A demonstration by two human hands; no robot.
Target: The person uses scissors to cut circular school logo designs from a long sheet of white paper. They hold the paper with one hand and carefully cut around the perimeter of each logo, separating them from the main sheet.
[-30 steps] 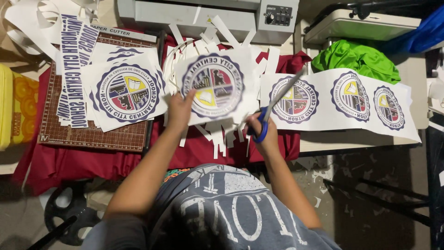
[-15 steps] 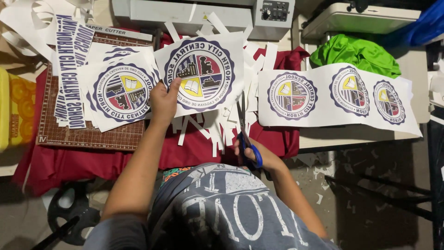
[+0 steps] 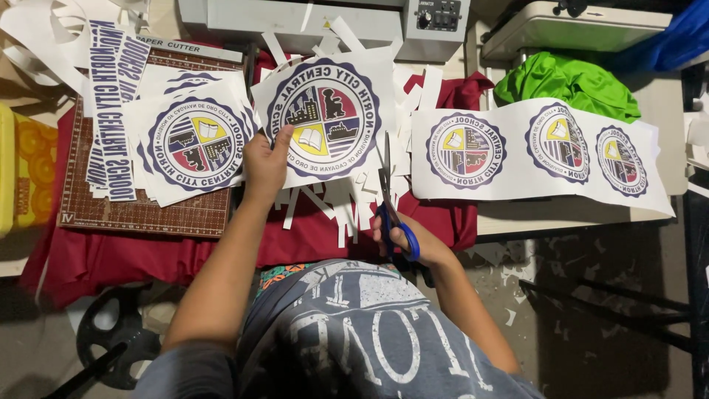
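Two hands at work over a red cloth (image 3: 111, 255) strewn with white paper strips (image 3: 336, 207).

At 9 o'clock from the left hand, a brown gridded cutting mat (image 3: 140, 210) carries a stack of round-emblem printouts (image 3: 193, 144); long lettered strips (image 3: 111, 111) lie at its left edge.

Left hand (image 3: 267, 164) pinches the lower left corner of a printed emblem sheet (image 3: 325, 114), thumb on top, fingers curled beneath, lifting it clear of the table. The sheet sits at 12 o'clock from the body, tilted a little.

Right hand (image 3: 405, 240) closes around the blue handles of scissors (image 3: 385, 181); the blades point to 12 o'clock, near the sheet's right edge, at roughly 3 o'clock from the emblem.

Judgement on doing the cut well: keep the sheet taut with the pinch close to the cut line, turn the paper rather than the scissors around the scalloped border, use long strokes from the blade base, and keep the thumb away from the blade path.

At 3 o'clock, a long sheet of three more emblems (image 3: 543, 151) lies flat, uncut, with green fabric (image 3: 569, 81) behind it.

Hard to tell: whether the blades touch the paper or stand just beside it, and how far apart they are. Fingers under the sheet are hidden. A grey machine (image 3: 317, 16) at 12 o'clock is cut off by the frame.
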